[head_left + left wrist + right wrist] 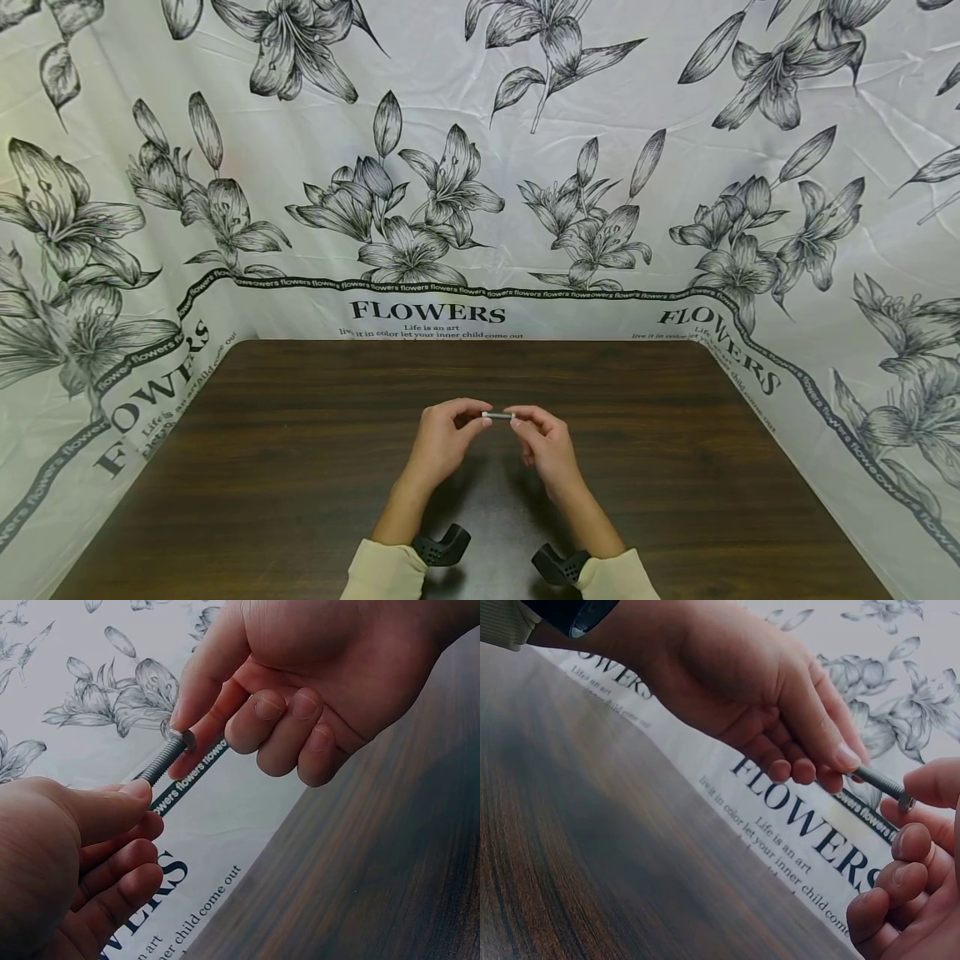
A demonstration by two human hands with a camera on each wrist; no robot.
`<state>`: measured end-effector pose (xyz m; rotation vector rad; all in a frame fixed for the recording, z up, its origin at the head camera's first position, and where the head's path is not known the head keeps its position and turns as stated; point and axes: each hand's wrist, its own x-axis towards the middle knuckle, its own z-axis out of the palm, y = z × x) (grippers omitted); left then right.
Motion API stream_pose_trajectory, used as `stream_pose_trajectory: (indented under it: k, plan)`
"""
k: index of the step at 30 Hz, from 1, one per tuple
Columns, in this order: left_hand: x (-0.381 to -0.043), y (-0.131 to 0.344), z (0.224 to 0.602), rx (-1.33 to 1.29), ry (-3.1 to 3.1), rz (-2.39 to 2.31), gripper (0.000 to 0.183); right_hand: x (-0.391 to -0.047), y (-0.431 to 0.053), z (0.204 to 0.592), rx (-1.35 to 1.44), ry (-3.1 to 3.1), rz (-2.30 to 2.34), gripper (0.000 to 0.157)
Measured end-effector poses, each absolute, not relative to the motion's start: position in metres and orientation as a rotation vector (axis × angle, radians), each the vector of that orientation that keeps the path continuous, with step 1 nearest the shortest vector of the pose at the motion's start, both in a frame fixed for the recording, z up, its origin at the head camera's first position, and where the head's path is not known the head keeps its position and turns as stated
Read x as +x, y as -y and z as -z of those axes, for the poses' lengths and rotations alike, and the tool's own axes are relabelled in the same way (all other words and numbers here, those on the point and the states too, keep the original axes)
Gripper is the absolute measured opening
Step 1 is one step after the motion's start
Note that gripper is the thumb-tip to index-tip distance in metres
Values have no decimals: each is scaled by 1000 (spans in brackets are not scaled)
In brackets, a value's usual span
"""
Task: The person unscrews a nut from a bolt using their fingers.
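Note:
A grey metal bolt (498,416) with a threaded shank is held almost level between both hands, above the table. My left hand (438,446) pinches the end away from the head, thumb against index finger; those fingertips hide that end. In the left wrist view the hex head of the bolt (182,739) lies between the thumb and index finger of my right hand (330,682), whose other fingers are curled. From the right wrist view, the threads of the bolt (879,780) show between the two hands.
A dark wood-grain table (300,500) lies beneath the hands. White cloth (585,100) printed with lilies and lettering surrounds its back and sides. Each wrist wears a black camera mount, one on the left wrist (442,546) and one on the right wrist (560,565), beside cream sleeves.

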<state>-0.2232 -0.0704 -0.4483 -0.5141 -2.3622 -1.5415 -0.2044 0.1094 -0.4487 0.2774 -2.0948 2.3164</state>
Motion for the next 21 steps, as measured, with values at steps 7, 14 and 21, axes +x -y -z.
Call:
stream_pose_trajectory:
  k: [7,14,21]
  plan:
    - [-224,70,450,-512,2353,1539,14,-198,-108,439,330,2060,-2315,21]
    - [-224,70,451,-513,2344,1540,14,-201,-108,444,342,2039,-2317,21]
    - [-225,70,452,-519,2343,1529,14,-211,-111,463,328,2001,-2338,21]
